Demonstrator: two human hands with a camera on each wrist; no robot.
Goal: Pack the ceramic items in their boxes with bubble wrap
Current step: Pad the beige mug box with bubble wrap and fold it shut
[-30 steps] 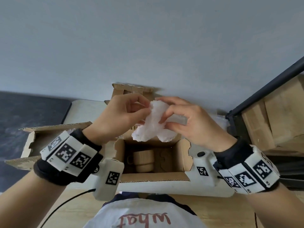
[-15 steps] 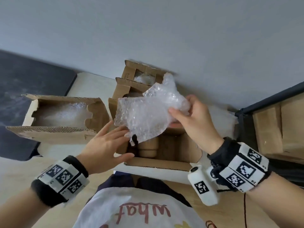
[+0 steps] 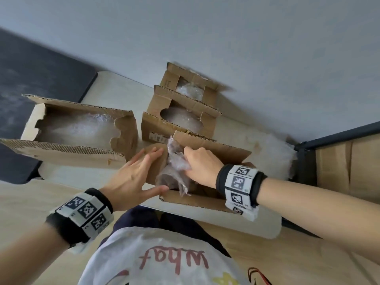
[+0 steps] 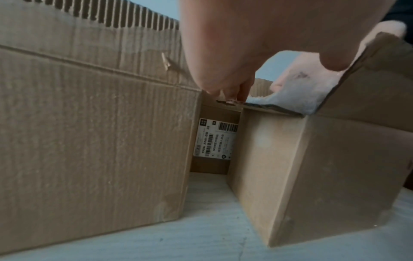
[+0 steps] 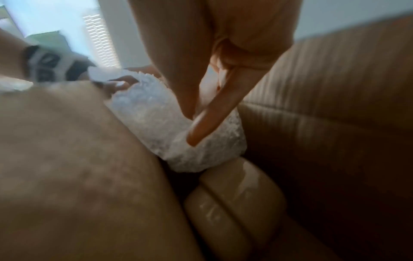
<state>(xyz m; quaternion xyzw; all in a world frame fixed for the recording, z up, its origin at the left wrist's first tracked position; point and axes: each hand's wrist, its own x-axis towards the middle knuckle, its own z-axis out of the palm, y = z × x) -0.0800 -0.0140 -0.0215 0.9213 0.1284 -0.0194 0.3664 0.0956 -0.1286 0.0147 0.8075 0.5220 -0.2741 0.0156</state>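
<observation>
An open cardboard box stands at the table's near edge. My right hand is inside it, fingers curled on a crumpled sheet of bubble wrap and pressing it down. In the right wrist view the bubble wrap lies on top of glossy beige ceramic cups in the box. From the head view the cups are mostly hidden under the wrap. My left hand is open, its straight fingers flat against the box's left flap.
A large open box lined with bubble wrap stands to the left. Two smaller open boxes with wrap inside stand behind. A bubble wrap roll lies right, beside a dark shelf frame. The large box's wall is close.
Both hands held the bubble wrap above the box. The left hand let go and moved to the box's left flap; the right hand brought the wrap down into the box.
</observation>
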